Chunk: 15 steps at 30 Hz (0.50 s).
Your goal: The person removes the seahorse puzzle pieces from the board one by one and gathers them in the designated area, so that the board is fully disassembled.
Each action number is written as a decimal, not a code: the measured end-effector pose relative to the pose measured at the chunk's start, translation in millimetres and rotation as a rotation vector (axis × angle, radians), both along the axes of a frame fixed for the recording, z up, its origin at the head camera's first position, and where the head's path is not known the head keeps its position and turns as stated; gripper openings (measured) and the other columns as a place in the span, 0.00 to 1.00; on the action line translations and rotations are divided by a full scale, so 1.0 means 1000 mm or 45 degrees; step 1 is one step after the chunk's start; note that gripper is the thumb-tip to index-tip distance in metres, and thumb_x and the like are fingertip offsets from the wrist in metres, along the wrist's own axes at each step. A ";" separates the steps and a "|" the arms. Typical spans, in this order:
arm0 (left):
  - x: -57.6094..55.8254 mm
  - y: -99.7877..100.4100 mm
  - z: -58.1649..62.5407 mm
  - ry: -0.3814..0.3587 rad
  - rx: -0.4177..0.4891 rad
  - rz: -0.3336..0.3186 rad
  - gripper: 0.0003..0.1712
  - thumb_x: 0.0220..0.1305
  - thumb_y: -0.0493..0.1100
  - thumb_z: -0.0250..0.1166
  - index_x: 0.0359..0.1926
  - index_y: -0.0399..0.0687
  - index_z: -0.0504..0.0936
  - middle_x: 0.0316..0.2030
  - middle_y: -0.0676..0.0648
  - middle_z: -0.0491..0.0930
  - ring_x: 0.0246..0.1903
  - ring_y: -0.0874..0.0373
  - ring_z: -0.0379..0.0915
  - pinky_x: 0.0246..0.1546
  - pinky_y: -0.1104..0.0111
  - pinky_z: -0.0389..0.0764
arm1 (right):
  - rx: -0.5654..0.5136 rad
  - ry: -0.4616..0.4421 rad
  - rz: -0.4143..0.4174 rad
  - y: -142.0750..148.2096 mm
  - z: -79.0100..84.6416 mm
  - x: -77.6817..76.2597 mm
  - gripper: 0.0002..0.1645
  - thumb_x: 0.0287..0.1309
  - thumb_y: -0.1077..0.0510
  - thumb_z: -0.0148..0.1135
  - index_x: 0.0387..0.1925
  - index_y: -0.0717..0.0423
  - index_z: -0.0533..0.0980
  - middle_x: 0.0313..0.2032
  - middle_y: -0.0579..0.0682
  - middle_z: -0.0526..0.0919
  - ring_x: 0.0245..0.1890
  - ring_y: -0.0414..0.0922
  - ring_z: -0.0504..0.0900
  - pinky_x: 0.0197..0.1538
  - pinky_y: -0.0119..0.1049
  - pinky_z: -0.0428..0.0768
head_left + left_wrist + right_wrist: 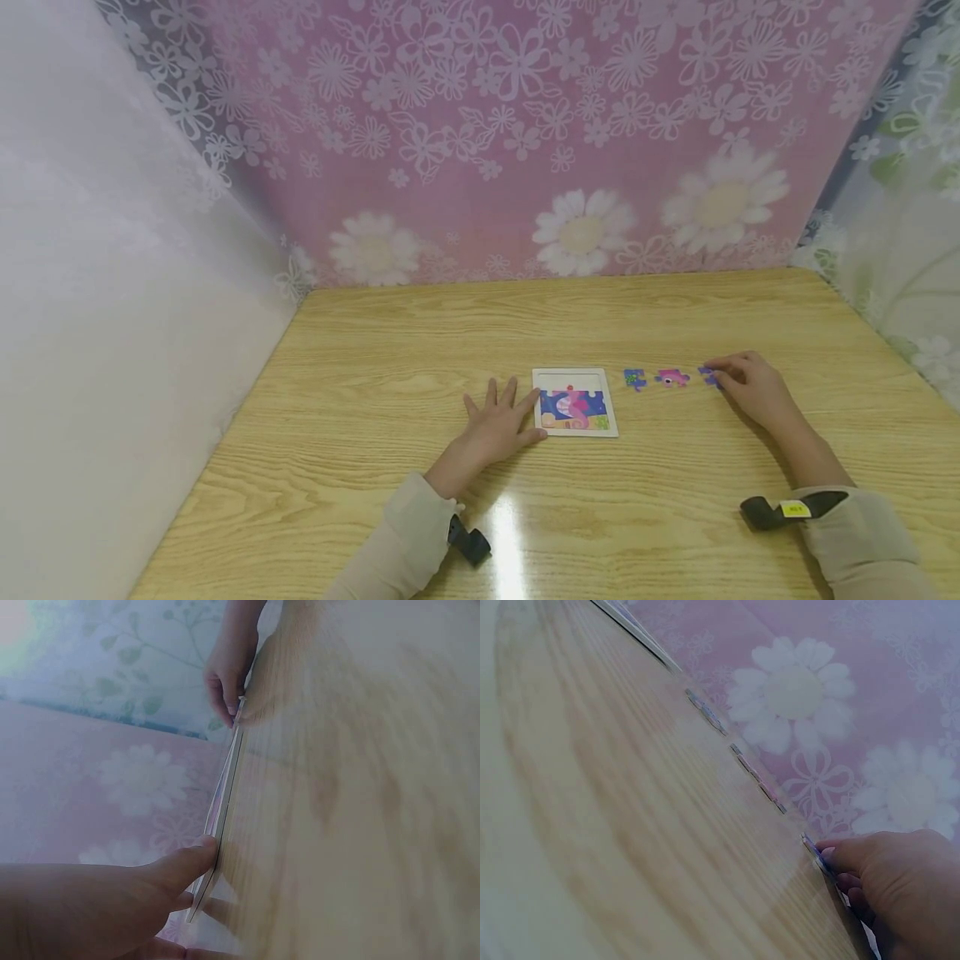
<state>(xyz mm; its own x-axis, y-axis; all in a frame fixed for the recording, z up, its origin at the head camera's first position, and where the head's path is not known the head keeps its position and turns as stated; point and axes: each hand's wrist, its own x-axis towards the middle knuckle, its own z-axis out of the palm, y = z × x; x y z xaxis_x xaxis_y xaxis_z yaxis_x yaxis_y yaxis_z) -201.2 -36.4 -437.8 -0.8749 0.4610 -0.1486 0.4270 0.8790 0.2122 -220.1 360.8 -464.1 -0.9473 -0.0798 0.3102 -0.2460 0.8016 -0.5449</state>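
On the table lies a white-framed jigsaw tray [611, 421], its lower part filled with blue and pink picture pieces and its upper part bare white. My left hand [495, 429] rests palm down with fingers spread, thumb and index fingertip touching the tray's left side. Right of the tray, a blue-green puzzle piece [633, 378] and a pink puzzle piece with an eye [672, 377] lie in a row. At the row's end my right hand [757, 396] pinches a purple-blue puzzle piece [707, 372] between thumb and fingers; the fingertips partly cover it.
The wood-grain table [360, 375] reaches back to a pink flowered curtain [465, 167]. Pale cloth walls [135, 250] stand at both sides. Each wrist carries a black camera strap, and light glares on the table near the front.
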 end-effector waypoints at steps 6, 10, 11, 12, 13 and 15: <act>0.001 0.000 0.001 -0.005 0.004 -0.001 0.39 0.62 0.67 0.49 0.71 0.63 0.52 0.69 0.42 0.45 0.66 0.37 0.35 0.53 0.33 0.42 | -0.008 0.007 -0.006 -0.001 0.001 0.001 0.11 0.61 0.67 0.54 0.43 0.68 0.76 0.40 0.66 0.70 0.40 0.65 0.70 0.39 0.58 0.68; 0.002 0.000 0.003 -0.004 0.007 0.001 0.39 0.62 0.66 0.49 0.70 0.62 0.53 0.69 0.41 0.46 0.66 0.36 0.36 0.53 0.33 0.43 | -0.002 0.014 -0.001 -0.001 0.001 0.002 0.11 0.61 0.67 0.54 0.43 0.68 0.76 0.39 0.65 0.70 0.39 0.64 0.70 0.38 0.58 0.68; 0.002 0.000 0.004 -0.005 0.010 0.002 0.39 0.62 0.66 0.50 0.70 0.62 0.53 0.69 0.41 0.46 0.66 0.36 0.36 0.53 0.33 0.43 | 0.002 0.015 0.002 0.000 0.001 0.002 0.11 0.61 0.67 0.54 0.43 0.68 0.76 0.39 0.65 0.70 0.38 0.63 0.70 0.37 0.57 0.68; 0.003 0.001 0.005 -0.006 0.012 0.003 0.39 0.62 0.66 0.50 0.70 0.61 0.54 0.69 0.41 0.46 0.66 0.36 0.36 0.53 0.33 0.43 | 0.009 0.015 0.004 0.000 0.001 0.002 0.11 0.61 0.67 0.54 0.43 0.68 0.76 0.38 0.65 0.70 0.38 0.63 0.70 0.37 0.57 0.68; 0.003 0.001 0.005 -0.008 0.014 0.004 0.38 0.62 0.65 0.50 0.70 0.61 0.54 0.69 0.41 0.46 0.66 0.36 0.36 0.53 0.33 0.42 | 0.012 0.014 0.006 0.000 0.001 0.002 0.11 0.61 0.67 0.53 0.43 0.68 0.76 0.38 0.65 0.70 0.38 0.63 0.70 0.37 0.57 0.68; 0.004 0.001 0.007 -0.013 0.016 0.005 0.38 0.63 0.65 0.50 0.70 0.61 0.54 0.69 0.40 0.46 0.65 0.36 0.36 0.53 0.33 0.42 | 0.018 0.013 0.008 0.000 0.000 0.002 0.11 0.61 0.66 0.53 0.43 0.67 0.77 0.38 0.64 0.70 0.38 0.63 0.70 0.37 0.57 0.67</act>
<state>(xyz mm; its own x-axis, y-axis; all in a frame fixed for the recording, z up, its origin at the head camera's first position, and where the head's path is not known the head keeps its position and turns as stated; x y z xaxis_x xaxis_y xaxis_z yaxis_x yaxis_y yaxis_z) -197.4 -35.5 -430.5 -0.8750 0.4598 -0.1513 0.4218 0.8777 0.2277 -218.5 361.0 -463.7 -0.9436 -0.0905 0.3186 -0.2568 0.8074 -0.5311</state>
